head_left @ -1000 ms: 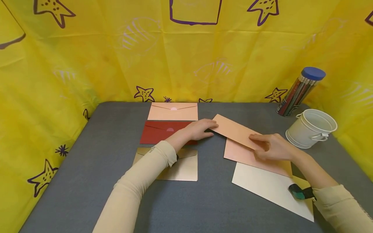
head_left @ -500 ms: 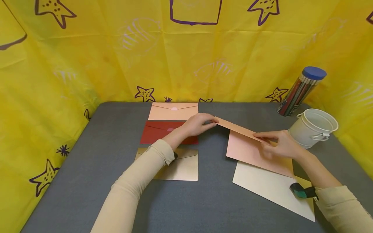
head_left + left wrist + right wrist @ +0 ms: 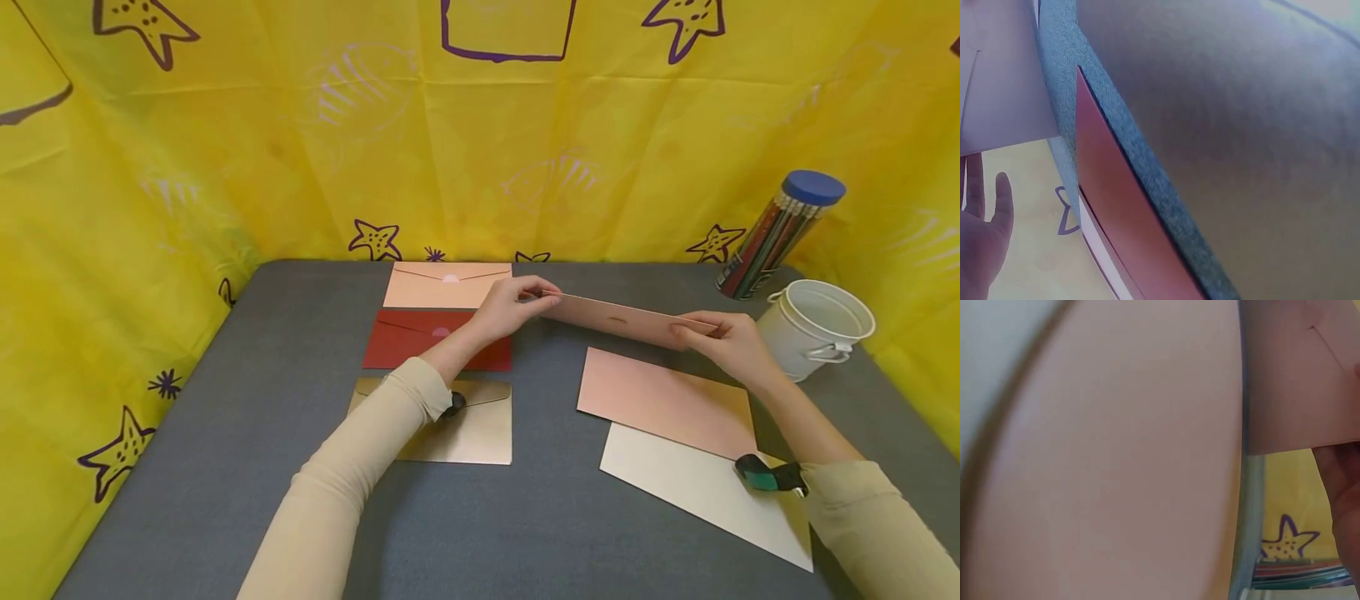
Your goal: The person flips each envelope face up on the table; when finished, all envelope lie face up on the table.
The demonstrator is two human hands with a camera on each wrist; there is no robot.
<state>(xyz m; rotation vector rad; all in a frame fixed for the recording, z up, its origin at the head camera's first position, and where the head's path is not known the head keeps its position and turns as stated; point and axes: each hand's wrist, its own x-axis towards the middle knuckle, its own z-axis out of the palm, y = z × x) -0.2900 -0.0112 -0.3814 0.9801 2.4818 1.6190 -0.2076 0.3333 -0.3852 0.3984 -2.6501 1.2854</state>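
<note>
Head view: left hand (image 3: 512,312) and right hand (image 3: 729,343) pinch opposite ends of raised envelope (image 3: 611,319); likely a flip, next needing even control.

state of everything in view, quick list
Held envelope: raised, left hand and right hand gripping its ends
Peach envelope: flat, flap closed
Red envelope: flat, flap closed
Gold envelope: flat, flap closed
Pink envelope: flat, plain side up
White envelope: flat, partly under the pink one
Pencil tube: upright, lidded
Bucket: upright, open

Grey table (image 3: 285,367) holds envelopes (image 3: 667,402), bucket (image 3: 801,335) and pencil tub (image 3: 772,237).
</note>
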